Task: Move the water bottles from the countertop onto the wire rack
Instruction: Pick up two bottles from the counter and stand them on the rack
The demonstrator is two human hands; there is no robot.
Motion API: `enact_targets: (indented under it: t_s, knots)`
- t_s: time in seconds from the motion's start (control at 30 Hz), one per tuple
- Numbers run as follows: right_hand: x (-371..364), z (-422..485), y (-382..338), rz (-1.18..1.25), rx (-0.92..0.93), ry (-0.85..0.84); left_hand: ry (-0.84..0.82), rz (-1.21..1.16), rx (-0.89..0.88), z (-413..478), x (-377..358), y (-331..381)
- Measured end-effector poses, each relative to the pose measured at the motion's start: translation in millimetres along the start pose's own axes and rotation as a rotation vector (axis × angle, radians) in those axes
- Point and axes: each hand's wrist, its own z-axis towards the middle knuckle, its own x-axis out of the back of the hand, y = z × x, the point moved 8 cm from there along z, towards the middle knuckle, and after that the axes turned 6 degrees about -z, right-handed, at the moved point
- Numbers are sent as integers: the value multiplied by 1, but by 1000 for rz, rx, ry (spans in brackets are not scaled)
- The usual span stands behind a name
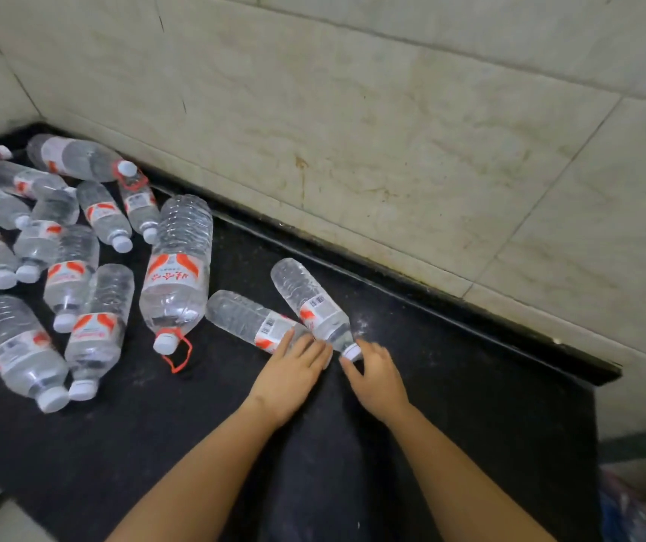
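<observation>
Black counter runs along a stained tile wall, and I'm looking down at both bare forearms reaching over it. Two small bottles lie on their sides near the back edge, their cap ends meeting in a V. My left hand lies flat, fingers spread, over the cap end of the left bottle, pressing on it rather than wrapped round. My right hand is loosely curled, fingertips touching the white cap of the right bottle; not closed on it. Just beside the left bottle lies a big bottle with a red carry loop at its neck. Beyond that, the pile of small bottles fills the counter's left back corner, all lying down, caps mostly pointing toward me. No rack in view.
</observation>
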Motion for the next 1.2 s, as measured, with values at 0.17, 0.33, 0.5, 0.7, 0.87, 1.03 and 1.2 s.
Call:
enact_targets:
  t_s: [0.17, 0.33, 0.5, 0.7, 0.87, 1.03, 1.2]
  knots:
    - [-5, 5, 3, 32, 15, -13, 105, 124, -87, 17, 6, 3]
    - [13, -3, -4, 133, 29, 26, 197, 156, -104, -4, 34, 4]
    - [58, -32, -31, 133, 115, 139, 379, 123, 25, -33, 88, -4]
    - [134, -88, -71, -5, 192, 234, 547, -578, 416, -91, 169, -16]
    - [186, -168, -53, -38, 133, 212, 549, -835, 411, -130, 206, 54]
    - [256, -273, -18, 66, 89, 255, 481, -910, 264, -145, 254, 143]
    - [335, -355, 7, 56, 59, 397, 422, -964, 101, -136, 305, 216]
